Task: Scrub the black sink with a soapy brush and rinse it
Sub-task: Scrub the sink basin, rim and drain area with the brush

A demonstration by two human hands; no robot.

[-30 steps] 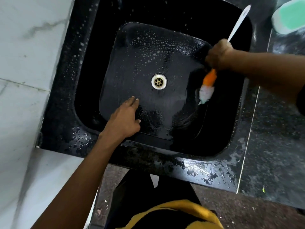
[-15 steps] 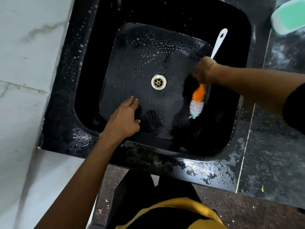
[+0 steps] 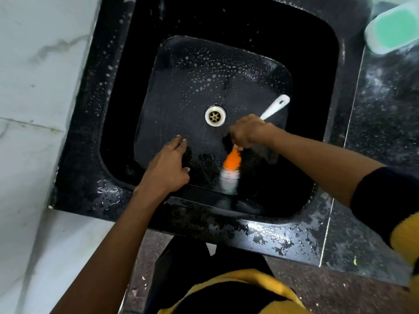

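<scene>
The black sink is deep and square, with soap bubbles scattered over its floor around a round metal drain. My right hand is shut on a brush with a white handle, orange neck and white bristles. The bristles, blurred by motion, press low against the sink's near wall. My left hand rests flat with fingers spread on the near inner slope of the sink, just left of the brush head, holding nothing.
A wet black granite counter surrounds the sink, with puddles along its front rim. A green-and-white container lies at the back right corner. White marble wall tiles stand at the left. My dark trousers and yellow top show below the counter edge.
My right hand has swept the brush from the sink's right wall leftward and toward me, down to the near wall beside the drain. My left hand has stayed in place.
</scene>
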